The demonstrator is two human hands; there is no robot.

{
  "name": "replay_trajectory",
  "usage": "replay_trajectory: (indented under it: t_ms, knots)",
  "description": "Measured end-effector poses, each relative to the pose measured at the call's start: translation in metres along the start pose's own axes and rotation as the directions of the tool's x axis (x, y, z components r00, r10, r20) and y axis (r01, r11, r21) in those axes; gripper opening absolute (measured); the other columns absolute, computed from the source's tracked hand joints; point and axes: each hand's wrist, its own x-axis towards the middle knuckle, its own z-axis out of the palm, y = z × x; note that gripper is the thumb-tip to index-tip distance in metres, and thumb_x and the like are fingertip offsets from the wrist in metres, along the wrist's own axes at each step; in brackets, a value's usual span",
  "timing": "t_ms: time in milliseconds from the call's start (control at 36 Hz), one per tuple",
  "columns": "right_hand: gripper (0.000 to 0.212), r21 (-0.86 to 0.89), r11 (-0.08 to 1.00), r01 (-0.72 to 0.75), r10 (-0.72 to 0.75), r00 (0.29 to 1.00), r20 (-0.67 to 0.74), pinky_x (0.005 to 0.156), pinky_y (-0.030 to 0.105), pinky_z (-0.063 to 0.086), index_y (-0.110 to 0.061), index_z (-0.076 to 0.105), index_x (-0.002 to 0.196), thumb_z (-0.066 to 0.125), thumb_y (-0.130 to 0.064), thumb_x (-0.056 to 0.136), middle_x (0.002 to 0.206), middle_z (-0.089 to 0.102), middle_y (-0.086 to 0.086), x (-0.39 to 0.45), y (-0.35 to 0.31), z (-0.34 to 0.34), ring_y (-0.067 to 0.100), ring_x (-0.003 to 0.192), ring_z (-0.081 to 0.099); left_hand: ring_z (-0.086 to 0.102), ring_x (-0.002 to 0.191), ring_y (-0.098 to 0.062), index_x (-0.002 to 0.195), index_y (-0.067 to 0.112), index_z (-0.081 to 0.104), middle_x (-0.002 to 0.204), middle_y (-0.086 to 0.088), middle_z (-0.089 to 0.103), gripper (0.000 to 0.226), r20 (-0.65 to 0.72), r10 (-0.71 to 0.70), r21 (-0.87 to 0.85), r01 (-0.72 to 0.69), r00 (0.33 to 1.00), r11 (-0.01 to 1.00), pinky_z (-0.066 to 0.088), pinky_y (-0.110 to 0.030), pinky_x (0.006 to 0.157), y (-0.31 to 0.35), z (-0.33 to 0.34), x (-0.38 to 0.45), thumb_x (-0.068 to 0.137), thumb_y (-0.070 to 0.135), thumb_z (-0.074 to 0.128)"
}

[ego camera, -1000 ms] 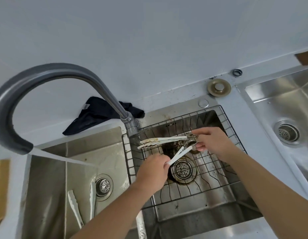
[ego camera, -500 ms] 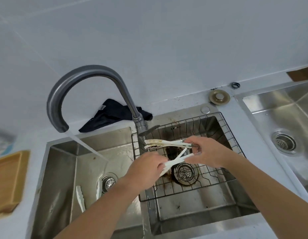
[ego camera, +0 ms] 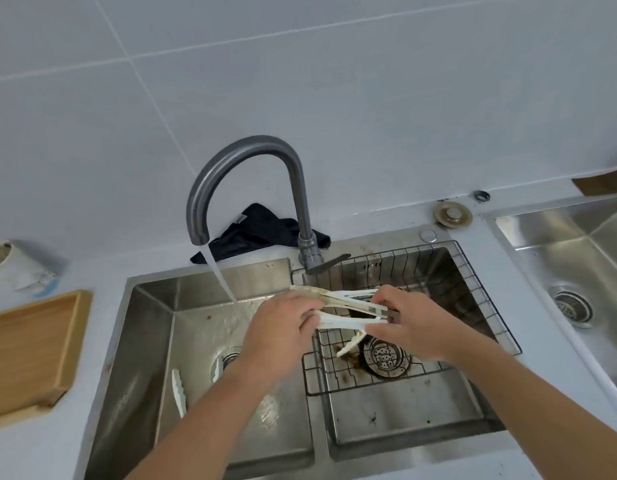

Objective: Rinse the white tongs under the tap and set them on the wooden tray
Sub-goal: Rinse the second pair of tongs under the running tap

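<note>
Both hands hold tongs (ego camera: 348, 308) over divider between 2 basins. Left hand (ego camera: 279, 332) fingers curled round tip ends; right hand (ego camera: 409, 325) pinches hinge end. Tongs right of water stream, not in it. Tap (ego camera: 244, 174) running into left basin. Tray (ego camera: 30, 351) on counter at left, well apart.

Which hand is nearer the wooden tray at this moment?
Left. The left hand holds the white tongs over the divider between the two basins, on the side towards the wooden tray on the left counter. The right hand is over the wire rack, farther away.
</note>
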Motion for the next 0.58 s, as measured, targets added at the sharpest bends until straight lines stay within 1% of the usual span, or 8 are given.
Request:
replay_trajectory:
  t_ms: [56,139,250,333,389,472,528,583]
  knots:
    - [0.022,-0.007,1.000,-0.005,0.005,1.000,-0.011,0.049,0.022,0.049,-0.038,0.051,0.105,0.065,-0.048,0.092,0.088,0.068,-0.006,-0.001,-0.008,0.004,0.007,0.055,0.057,0.056,0.101,-0.002,0.115,0.030,0.075,0.111,0.019,0.066,0.021,-0.092,-0.008,-0.029,0.006,0.996,1.000,0.040,-0.019,0.092,-0.007,-0.007,-0.008,0.096,0.028,0.067]
    - [0.017,-0.035,0.999,-0.011,0.009,0.999,-0.035,0.051,0.023,0.049,-0.038,0.052,0.102,0.062,-0.049,0.093,0.087,0.067,-0.005,-0.002,-0.022,0.013,0.008,0.059,0.056,0.055,0.095,0.003,0.111,0.029,0.076,0.106,0.023,0.063,0.018,-0.172,0.010,-0.039,-0.017,0.985,0.999,0.035,-0.007,0.085,-0.017,-0.016,-0.023,0.095,0.028,0.068]
    - [0.016,0.013,0.999,-0.041,0.041,0.997,-0.061,0.045,0.019,0.043,-0.034,0.055,0.103,0.058,-0.048,0.096,0.082,0.065,-0.002,-0.001,-0.042,0.025,0.006,0.054,0.052,0.063,0.085,0.007,0.094,0.036,0.073,0.087,0.023,0.068,0.012,-0.083,-0.145,-0.309,0.113,0.986,0.944,0.049,-0.007,0.077,-0.028,-0.016,-0.046,0.091,0.025,0.072]
    - [0.015,0.087,0.994,-0.071,0.078,0.993,-0.089,0.044,0.018,0.040,-0.032,0.058,0.099,0.056,-0.047,0.096,0.078,0.065,-0.003,-0.001,-0.058,0.036,0.005,0.051,0.051,0.068,0.083,0.002,0.094,0.039,0.068,0.086,0.013,0.074,0.010,0.029,-0.381,-0.573,0.327,0.924,0.751,0.053,-0.014,0.074,-0.030,-0.007,-0.054,0.089,0.032,0.075]
    - [0.015,0.193,0.978,-0.083,0.103,0.990,-0.095,0.045,0.023,0.040,-0.030,0.060,0.095,0.058,-0.045,0.096,0.070,0.064,-0.005,-0.001,-0.069,0.045,0.004,0.048,0.048,0.072,0.081,-0.005,0.103,0.037,0.065,0.088,0.005,0.076,0.019,0.131,-0.503,-0.711,0.434,0.854,0.552,0.055,-0.021,0.076,-0.031,-0.001,-0.055,0.088,0.036,0.077]
    - [0.018,0.410,0.903,-0.128,0.154,0.988,-0.031,0.045,0.028,0.037,-0.019,0.063,0.097,0.060,-0.037,0.098,0.059,0.060,-0.005,-0.003,-0.086,0.058,0.011,0.047,0.045,0.075,0.077,-0.010,0.113,0.033,0.061,0.087,-0.001,0.080,0.031,0.307,-0.539,-0.848,0.482,0.785,0.219,0.057,-0.025,0.068,-0.031,0.006,-0.052,0.087,0.035,0.078]
    - [0.020,0.520,0.842,-0.144,0.169,0.986,-0.002,0.046,0.029,0.035,-0.011,0.063,0.098,0.060,-0.030,0.099,0.060,0.059,-0.002,-0.005,-0.098,0.066,0.015,0.048,0.043,0.076,0.078,-0.012,0.117,0.029,0.061,0.087,-0.001,0.081,0.034,0.348,-0.529,-0.886,0.456,0.774,0.085,0.057,-0.021,0.064,-0.031,0.007,-0.050,0.088,0.031,0.077]
    - [0.021,0.566,0.809,-0.158,0.179,0.984,0.018,0.045,0.027,0.034,-0.006,0.062,0.099,0.059,-0.026,0.101,0.063,0.059,0.003,-0.004,-0.110,0.074,0.015,0.046,0.041,0.077,0.080,-0.011,0.120,0.023,0.062,0.091,-0.002,0.081,0.033,0.347,-0.523,-0.907,0.420,0.778,0.022,0.057,-0.021,0.063,-0.035,0.006,-0.048,0.090,0.025,0.076]
